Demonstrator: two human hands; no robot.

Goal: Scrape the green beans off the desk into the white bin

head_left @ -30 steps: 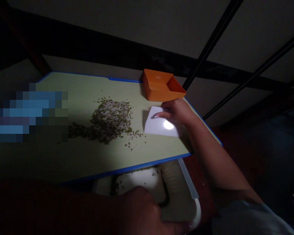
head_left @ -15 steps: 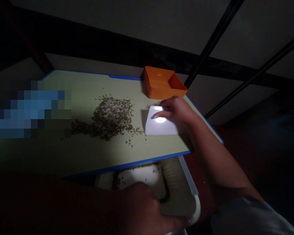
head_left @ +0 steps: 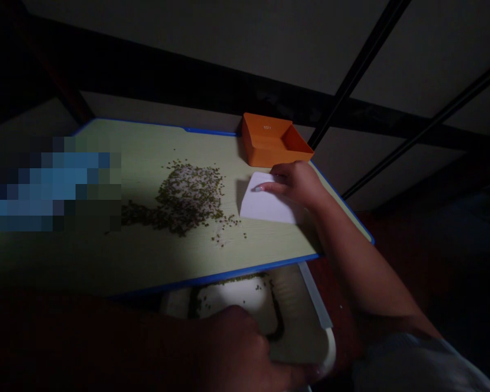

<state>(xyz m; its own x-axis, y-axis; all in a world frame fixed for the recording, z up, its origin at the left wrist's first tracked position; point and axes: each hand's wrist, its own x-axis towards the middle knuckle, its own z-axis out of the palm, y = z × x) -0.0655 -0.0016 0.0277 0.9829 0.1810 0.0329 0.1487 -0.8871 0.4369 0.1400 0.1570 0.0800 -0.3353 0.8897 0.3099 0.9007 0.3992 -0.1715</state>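
My right hand (head_left: 296, 182) rests on top of a white flat scraper (head_left: 265, 207), fingers curled over its far edge, holding it tilted on the pale green table (head_left: 155, 261). A heap of small green beans (head_left: 183, 198) lies on the table just left of the scraper. My left hand (head_left: 237, 348) is closed on the rim of a white tray (head_left: 302, 321) held below the table's near edge; some beans lie inside it.
An orange open box (head_left: 271, 139) stands at the table's far right corner, just behind my right hand. The table has a blue rim (head_left: 212, 279). A blurred blue patch covers the table's left side. Dark rails cross the wall behind.
The scraper has tipped slightly and the bright glare on it has gone. My right hand has shifted a little. The left hand and tray stay in place.
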